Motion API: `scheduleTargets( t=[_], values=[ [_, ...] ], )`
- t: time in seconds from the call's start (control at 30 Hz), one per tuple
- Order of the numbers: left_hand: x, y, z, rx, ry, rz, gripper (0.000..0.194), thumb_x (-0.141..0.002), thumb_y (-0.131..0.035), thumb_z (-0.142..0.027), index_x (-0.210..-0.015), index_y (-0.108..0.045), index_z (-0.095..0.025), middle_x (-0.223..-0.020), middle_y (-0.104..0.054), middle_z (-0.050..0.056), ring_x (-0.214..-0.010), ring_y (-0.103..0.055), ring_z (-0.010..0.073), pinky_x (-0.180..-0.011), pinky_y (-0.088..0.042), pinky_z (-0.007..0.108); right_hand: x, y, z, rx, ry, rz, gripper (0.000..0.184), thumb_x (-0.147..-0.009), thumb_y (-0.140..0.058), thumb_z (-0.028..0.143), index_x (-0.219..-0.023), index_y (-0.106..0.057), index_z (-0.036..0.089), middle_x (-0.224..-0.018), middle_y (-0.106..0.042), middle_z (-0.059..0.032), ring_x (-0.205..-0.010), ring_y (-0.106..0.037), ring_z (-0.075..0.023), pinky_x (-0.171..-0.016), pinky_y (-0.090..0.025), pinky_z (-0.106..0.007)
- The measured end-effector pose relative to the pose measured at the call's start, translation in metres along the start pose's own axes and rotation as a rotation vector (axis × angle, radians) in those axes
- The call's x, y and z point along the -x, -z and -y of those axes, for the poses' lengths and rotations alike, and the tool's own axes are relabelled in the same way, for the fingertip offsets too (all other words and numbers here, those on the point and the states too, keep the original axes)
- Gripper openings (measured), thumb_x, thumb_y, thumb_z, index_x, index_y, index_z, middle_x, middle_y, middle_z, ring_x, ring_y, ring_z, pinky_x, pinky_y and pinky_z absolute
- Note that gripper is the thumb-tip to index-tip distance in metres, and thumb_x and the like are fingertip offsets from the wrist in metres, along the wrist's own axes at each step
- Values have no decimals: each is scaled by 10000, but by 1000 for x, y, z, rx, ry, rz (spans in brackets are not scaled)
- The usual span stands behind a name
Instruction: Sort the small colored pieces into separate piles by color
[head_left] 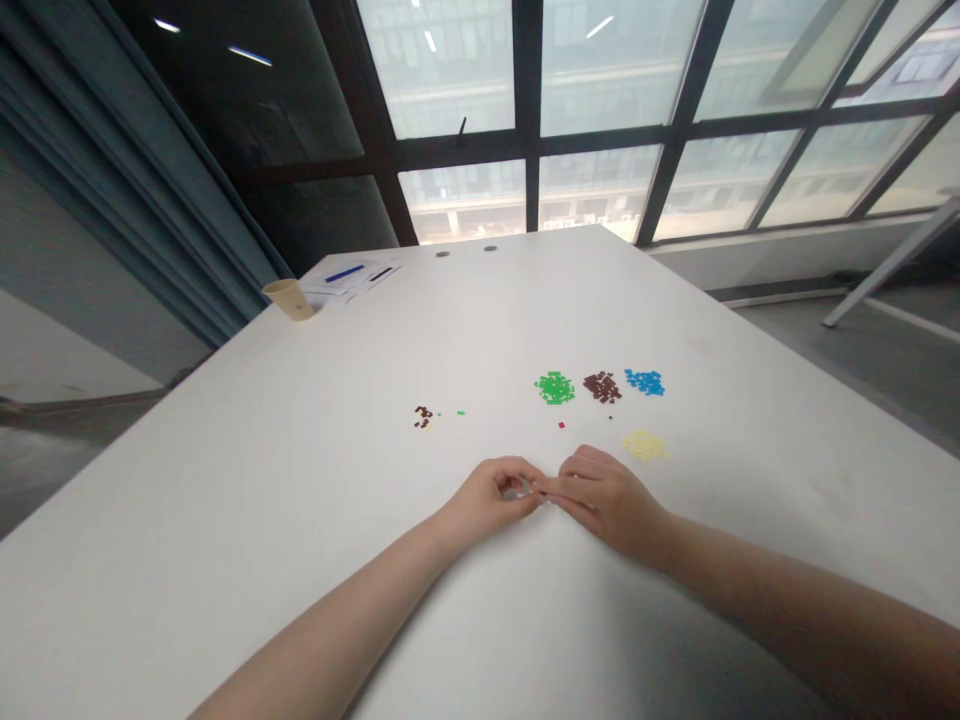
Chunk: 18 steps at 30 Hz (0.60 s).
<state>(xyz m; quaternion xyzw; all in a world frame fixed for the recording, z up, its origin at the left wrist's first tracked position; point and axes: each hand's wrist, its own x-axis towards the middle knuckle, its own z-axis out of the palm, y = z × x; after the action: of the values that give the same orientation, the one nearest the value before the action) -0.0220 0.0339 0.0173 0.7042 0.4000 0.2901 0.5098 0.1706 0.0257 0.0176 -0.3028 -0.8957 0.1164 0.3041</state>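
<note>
My left hand (504, 492) and my right hand (604, 497) meet fingertip to fingertip just above the white table (337, 450). Both are closed in a pinch, and what lies between the fingers is too small and too hidden to name. Just beyond them lie piles of tiny flat pieces: green (555, 388), dark brown (602, 387), blue (646, 382) and pale yellow (646, 446). A single red piece (561, 425) rests ahead of my fingers. Off to the left is a small scatter of brown pieces (422, 416), with a green piece (460, 413) beside it.
A beige paper cup (289, 300) stands tilted-looking at the table's far left edge. Behind it are paper sheets (352, 278) with a blue pen (344, 273). Two round grommets (490, 248) sit near the far edge, below the windows.
</note>
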Motion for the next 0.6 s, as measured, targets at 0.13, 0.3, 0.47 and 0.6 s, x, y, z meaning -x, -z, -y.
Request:
scheduleTargets(
  t=[0.13,0.3,0.47,0.6],
  values=[
    [1,0,0,44,36,40,139,-697,-583,-192,-812,-647,-146,-761,-646,36,-637,-516,101,-604,-398,225,0,-3,4,12,29,11,187,-871,-450,203,-916,-631,224,-706,-551,-20,-690,-423,-133,-648,-338,-255],
    [0,0,3,194,69,1,329,-718,-593,-223,-1036,-545,-152,-863,-634,62,-661,-525,96,-583,-402,218,-9,10,-6,89,0,-73,192,-862,-459,201,-901,-647,204,-720,-549,-32,-710,-451,-142,-667,-364,-270],
    [-3,5,12,183,73,-68,250,-724,-585,-217,-963,-550,-149,-877,-627,76,-722,-546,111,-603,-407,226,-21,44,-60,158,-274,-192,157,-821,-529,242,-864,-673,197,-793,-579,-50,-795,-507,-167,-752,-385,-303],
    [-4,7,13,170,81,-108,216,-711,-589,-199,-920,-561,-155,-849,-620,64,-734,-553,116,-617,-417,232,-25,54,-106,321,-494,6,167,-799,-549,267,-874,-695,236,-774,-579,-48,-787,-503,-185,-719,-365,-305]
  ],
)
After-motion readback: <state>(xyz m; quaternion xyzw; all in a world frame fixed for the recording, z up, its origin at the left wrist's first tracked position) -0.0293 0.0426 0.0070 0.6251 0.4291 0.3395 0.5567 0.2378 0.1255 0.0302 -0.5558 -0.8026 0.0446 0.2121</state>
